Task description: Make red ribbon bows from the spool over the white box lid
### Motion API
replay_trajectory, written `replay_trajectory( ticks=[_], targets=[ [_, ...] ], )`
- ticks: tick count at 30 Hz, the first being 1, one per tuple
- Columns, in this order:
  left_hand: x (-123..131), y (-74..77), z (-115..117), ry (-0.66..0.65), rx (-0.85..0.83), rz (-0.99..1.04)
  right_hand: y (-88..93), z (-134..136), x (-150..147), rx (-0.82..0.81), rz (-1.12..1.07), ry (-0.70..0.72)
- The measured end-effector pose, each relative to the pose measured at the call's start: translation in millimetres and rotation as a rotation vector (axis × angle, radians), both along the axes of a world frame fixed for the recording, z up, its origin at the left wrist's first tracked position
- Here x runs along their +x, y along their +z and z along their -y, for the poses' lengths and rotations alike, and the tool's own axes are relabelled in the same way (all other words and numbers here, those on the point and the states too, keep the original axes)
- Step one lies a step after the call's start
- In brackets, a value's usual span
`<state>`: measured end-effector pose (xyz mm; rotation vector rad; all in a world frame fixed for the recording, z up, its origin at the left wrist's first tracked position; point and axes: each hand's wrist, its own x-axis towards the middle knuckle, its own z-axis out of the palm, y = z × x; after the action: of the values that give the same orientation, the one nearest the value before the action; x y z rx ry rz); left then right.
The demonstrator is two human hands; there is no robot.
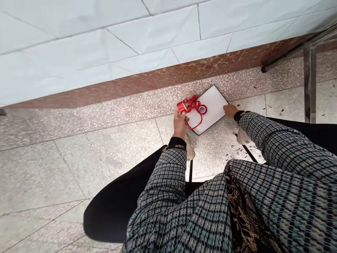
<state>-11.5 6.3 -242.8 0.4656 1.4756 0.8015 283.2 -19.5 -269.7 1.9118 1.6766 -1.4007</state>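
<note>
A white rectangular board [213,102] with a dark edge is held level between my hands, low over the floor. My left hand [180,123] is closed at its left end, right against the red things lying there. My right hand [230,110] pinches the opposite edge at the right corner. On the board's left part lie a wide red ribbon roll [182,106], a tangle of narrow red ribbon and a small red ring-shaped roll [202,109] with a pale core. A loop of red ribbon [197,125] trails over the near edge. Some fingers are hidden.
A white tiled wall [158,33] with a brown skirting [147,78] runs ahead. Metal furniture legs [310,84] stand at the right. Small dark scraps [238,151] are scattered on the tiled floor [116,158]. My pale shoes [190,149] are below.
</note>
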Motion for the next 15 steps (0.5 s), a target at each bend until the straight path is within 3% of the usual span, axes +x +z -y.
replay_trajectory(
  ticks=[3, 6, 10, 15],
  targets=[
    [17.7, -35.5, 13.0, 0.046, -0.093, -0.038, -29.2, 8.2, 1.7, -0.028, 0.130, 0.112],
    [31.7, -60.6, 19.2, 0.046, -0.130, -0.112, -54.9, 6.4, -1.0, -0.005, 0.145, 0.234],
    [47.0, -83.0, 17.8, 0.038, -0.117, -0.163, -75.4, 5.2, 3.4, 0.032, 0.150, 0.353],
    [62.7, -100.8, 17.1, 0.182, -0.207, -0.145, -84.4, 11.0, 20.2, 0.052, 0.134, 0.502]
  ],
)
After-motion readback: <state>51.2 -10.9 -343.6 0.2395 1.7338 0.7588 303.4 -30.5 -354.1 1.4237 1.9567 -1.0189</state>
